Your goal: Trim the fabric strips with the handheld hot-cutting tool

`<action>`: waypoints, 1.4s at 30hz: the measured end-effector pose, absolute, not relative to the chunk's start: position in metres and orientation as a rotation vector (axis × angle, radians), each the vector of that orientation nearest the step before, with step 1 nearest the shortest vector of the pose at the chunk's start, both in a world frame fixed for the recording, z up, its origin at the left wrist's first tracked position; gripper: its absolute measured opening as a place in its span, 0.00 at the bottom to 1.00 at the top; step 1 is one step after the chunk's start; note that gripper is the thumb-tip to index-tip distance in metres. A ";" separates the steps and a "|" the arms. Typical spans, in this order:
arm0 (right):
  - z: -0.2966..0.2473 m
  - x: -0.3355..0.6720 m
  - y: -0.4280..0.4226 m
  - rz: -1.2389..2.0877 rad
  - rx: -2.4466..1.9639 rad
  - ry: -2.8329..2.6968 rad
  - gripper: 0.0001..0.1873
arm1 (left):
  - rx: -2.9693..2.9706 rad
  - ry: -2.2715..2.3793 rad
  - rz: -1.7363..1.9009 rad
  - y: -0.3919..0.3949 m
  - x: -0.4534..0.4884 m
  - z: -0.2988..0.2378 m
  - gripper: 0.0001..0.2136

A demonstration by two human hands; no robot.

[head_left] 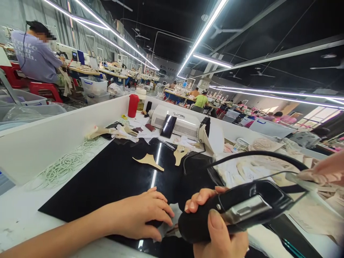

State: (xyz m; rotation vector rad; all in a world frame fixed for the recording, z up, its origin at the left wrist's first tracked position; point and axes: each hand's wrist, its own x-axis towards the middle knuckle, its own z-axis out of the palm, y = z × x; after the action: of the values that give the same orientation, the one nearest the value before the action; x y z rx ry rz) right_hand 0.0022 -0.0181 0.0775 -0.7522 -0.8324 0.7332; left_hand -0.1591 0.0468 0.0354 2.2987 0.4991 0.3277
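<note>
In the head view, the right hand (223, 240) has its grip closed round the padded handle of a black corded tool (249, 206). The tool's long axis runs up and right toward a co-worker's hand (326, 168). The left hand (142, 215), grip spread flat, rests on the black mat (107, 179) on the counter (16, 215) just left of the tool, with tan cut-outs (149, 161) beyond.

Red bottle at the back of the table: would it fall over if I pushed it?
Probably, if pushed near the top: the red bottle stands upright, taller than it is wide. It looks round, so once down it may roll. Its weight cannot be told.
</note>
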 end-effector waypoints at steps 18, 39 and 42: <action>0.076 0.057 -0.008 0.532 -0.865 -0.842 0.17 | 2.398 0.554 0.463 0.040 -0.151 0.039 0.13; 0.066 0.059 -0.007 0.491 -0.860 -0.881 0.16 | 2.573 0.551 0.345 0.038 -0.139 0.024 0.21; 0.067 0.065 -0.007 0.474 -0.863 -0.823 0.18 | 2.574 0.547 0.352 0.038 -0.140 0.025 0.19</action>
State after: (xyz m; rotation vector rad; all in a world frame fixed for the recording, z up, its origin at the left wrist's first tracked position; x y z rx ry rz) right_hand 0.0650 -0.0074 0.0672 -0.8627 -0.8233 0.4743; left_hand -0.1402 0.0383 0.0245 2.5744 0.5472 0.3521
